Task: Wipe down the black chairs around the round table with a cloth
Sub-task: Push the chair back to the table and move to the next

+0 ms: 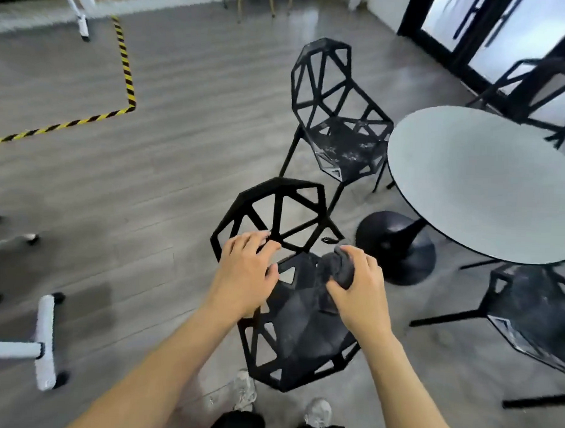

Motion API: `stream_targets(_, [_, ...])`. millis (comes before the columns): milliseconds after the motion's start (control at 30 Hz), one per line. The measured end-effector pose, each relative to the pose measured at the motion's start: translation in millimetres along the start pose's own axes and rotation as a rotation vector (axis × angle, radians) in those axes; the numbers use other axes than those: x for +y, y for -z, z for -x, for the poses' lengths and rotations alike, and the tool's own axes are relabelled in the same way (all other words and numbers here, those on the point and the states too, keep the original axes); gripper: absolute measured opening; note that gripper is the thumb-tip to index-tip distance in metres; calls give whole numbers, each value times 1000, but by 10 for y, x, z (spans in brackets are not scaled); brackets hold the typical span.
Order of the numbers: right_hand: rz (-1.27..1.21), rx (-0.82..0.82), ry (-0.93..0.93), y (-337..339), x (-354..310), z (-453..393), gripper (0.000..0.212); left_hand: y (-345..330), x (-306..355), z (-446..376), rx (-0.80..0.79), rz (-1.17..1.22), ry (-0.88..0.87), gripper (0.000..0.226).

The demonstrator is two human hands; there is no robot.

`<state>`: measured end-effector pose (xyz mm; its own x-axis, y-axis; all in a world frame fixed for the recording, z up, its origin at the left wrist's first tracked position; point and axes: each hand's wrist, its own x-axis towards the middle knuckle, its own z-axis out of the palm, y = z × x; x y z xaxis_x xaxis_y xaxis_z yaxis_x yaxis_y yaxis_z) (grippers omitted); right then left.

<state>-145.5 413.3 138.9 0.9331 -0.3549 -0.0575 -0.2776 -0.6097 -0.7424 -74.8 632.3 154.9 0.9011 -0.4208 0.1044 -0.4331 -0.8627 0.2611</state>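
A black lattice chair (288, 337) stands right below me, its backrest toward the far side. My left hand (244, 273) rests on the lower bars of that backrest, fingers curled over a bar. My right hand (357, 291) grips a bunched dark grey cloth (337, 268) just above the chair's seat, near where seat and backrest meet. A second black chair (337, 119) with a whitish, smudged seat stands farther off, beside the round grey table (489, 180).
Two more black chairs stand around the table, one at the far right (539, 92) and one at the near right (536, 312). The table's black pedestal base (396, 244) sits close to my chair. White furniture legs (44, 339) lie left. Yellow-black tape (127, 68) marks the floor.
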Motion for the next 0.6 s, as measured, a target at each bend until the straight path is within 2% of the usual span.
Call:
stream_targets(133, [14, 84, -77, 84, 39, 152, 62, 146, 65, -97, -48, -22, -106, 35])
stream_targets(300, [-74, 184, -101, 76, 80, 222, 62, 179, 107, -150, -27, -88, -209, 34])
stream_targets(600, [-37, 336, -254, -249, -3, 183, 59, 119, -271, -793, -90, -51, -400, 34])
